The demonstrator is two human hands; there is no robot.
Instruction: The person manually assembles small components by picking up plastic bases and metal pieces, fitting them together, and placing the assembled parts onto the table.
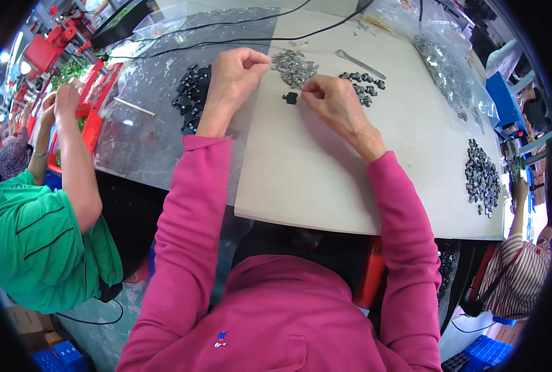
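My left hand [231, 84] is raised over the table beside a pile of small black parts [189, 99], thumb and fingers pinched together. Whatever may be between those fingertips is too small to make out. My right hand [339, 104] is also closed in a pinch, and its fingertips hide anything in them. Just left of those fingertips lies a single small black part [291, 98] on the pale board. A heap of tiny silver metal pieces [295, 68] lies between my hands, towards the far side. Right of it is a cluster of black-and-silver parts [364, 88].
A flat metal tool with a looped end [361, 64] lies beyond the cluster. At the right edge sits a larger pile of dark shiny parts [481, 180], below a clear bag of metal pieces [452, 74]. Black cables [238, 42] cross the back. A co-worker in green [52, 235] works at left.
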